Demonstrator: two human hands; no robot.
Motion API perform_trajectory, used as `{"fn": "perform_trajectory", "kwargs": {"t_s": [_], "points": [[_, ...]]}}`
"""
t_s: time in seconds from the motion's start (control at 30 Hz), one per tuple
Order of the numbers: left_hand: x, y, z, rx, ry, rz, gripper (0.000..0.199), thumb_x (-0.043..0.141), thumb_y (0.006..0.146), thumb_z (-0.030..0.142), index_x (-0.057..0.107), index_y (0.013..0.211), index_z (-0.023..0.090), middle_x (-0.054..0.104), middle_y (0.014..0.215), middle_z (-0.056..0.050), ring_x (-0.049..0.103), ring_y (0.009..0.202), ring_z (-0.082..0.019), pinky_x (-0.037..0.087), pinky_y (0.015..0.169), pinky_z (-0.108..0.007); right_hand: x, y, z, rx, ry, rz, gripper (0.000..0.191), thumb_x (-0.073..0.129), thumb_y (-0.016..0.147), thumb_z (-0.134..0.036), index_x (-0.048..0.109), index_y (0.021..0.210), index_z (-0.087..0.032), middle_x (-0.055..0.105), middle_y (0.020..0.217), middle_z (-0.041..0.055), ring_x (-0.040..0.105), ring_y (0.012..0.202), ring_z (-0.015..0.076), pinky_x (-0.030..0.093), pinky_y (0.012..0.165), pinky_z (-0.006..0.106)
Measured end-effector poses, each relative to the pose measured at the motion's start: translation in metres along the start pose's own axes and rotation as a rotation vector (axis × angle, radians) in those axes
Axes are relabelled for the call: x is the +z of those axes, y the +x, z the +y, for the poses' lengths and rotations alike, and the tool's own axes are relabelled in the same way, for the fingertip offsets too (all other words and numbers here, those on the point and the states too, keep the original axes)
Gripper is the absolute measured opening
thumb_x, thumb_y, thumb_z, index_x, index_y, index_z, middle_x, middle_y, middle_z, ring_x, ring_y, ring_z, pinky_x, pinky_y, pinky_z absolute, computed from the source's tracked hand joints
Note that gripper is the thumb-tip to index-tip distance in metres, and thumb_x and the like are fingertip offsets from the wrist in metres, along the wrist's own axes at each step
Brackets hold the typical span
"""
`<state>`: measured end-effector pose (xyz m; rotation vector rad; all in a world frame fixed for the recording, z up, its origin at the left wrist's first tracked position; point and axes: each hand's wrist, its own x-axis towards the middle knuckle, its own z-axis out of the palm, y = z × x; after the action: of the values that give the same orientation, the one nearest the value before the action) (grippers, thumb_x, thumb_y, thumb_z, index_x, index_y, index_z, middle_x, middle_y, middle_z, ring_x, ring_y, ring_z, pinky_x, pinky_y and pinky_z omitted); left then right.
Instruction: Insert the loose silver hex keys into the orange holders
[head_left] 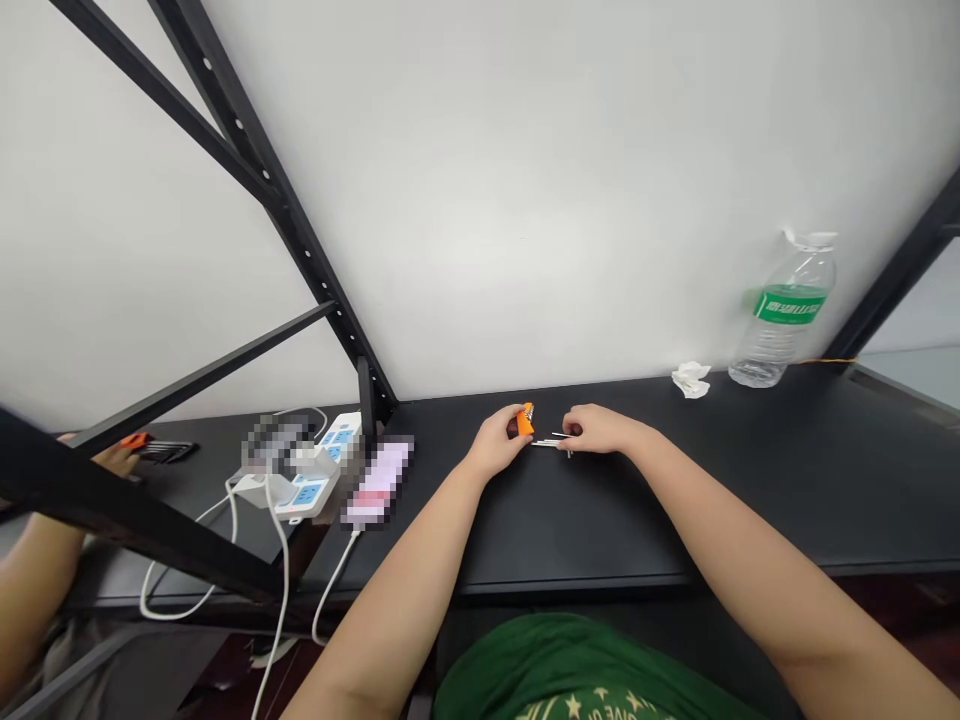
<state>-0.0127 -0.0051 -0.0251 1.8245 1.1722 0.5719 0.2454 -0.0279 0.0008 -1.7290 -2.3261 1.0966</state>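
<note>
Left hand (495,442) is curled shut around a little orange holder (526,422), right in the middle of the black desk (750,500). Right hand (600,430) is pinching thin metal Allen keys (551,442) at its fingertips, just beside the holder. Over at the far left, someone else's hand (112,458) sits near an orange-and-black key set (161,450).

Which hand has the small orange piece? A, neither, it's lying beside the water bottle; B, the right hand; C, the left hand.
C. The left hand closes around the orange piece, while the right hand is at the thin metal rods.
</note>
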Motion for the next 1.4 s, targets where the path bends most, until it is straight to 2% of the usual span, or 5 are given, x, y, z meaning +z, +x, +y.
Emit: {"fn": "perform_trajectory", "kwargs": {"t_s": [0.43, 0.63, 0.77, 0.93, 1.4], "points": [[0.001, -0.002, 0.004, 0.065, 0.004, -0.022, 0.059, 0.076, 0.078, 0.017, 0.06, 0.135, 0.023, 0.065, 0.134, -0.009, 0.068, 0.11, -0.022, 0.055, 0.102, -0.043, 0.002, 0.002, -0.001, -0.03, 0.042, 0.004, 0.018, 0.063, 0.075, -0.02, 0.066, 0.092, -0.021, 0.065, 0.096, 0.0032, 0.055, 0.076, 0.0132, 0.039, 0.066, 0.023], [0.003, -0.002, 0.005, 0.09, 0.054, -0.02, 0.061, 0.076, 0.08, 0.024, 0.058, 0.138, 0.024, 0.066, 0.129, -0.007, 0.067, 0.102, -0.02, 0.056, 0.097, -0.039, -0.003, 0.002, -0.01, -0.075, 0.102, 0.258, 0.013, 0.053, 0.075, -0.013, 0.062, 0.083, -0.018, 0.064, 0.085, 0.0018, 0.053, 0.076, 0.0119, 0.039, 0.07, 0.023], [0.004, -0.005, 0.016, 0.088, 0.148, -0.045, 0.06, 0.077, 0.078, 0.027, 0.06, 0.135, 0.022, 0.071, 0.107, -0.005, 0.066, 0.087, -0.019, 0.057, 0.087, -0.038, 0.003, 0.003, -0.022, -0.124, 0.333, 0.285, 0.017, 0.053, 0.079, -0.019, 0.061, 0.093, -0.019, 0.065, 0.087, 0.0, 0.056, 0.074, 0.0108, 0.042, 0.069, 0.022], [0.005, -0.006, 0.022, 0.152, 0.122, -0.051, 0.056, 0.075, 0.08, 0.026, 0.06, 0.134, 0.025, 0.07, 0.118, -0.005, 0.067, 0.092, -0.019, 0.056, 0.091, -0.037, 0.018, 0.007, -0.03, -0.107, 0.509, 0.248, 0.013, 0.053, 0.081, -0.025, 0.059, 0.091, -0.02, 0.067, 0.084, -0.001, 0.06, 0.072, 0.0112, 0.045, 0.065, 0.022], [0.005, -0.006, 0.02, 0.15, 0.2, -0.052, 0.053, 0.073, 0.082, 0.032, 0.061, 0.133, 0.024, 0.069, 0.1, -0.003, 0.062, 0.078, -0.017, 0.053, 0.077, -0.032, 0.039, 0.017, -0.037, -0.024, 0.542, 0.417, 0.018, 0.052, 0.073, -0.022, 0.058, 0.09, -0.021, 0.064, 0.078, -0.0023, 0.056, 0.067, 0.0115, 0.044, 0.065, 0.022]]}}
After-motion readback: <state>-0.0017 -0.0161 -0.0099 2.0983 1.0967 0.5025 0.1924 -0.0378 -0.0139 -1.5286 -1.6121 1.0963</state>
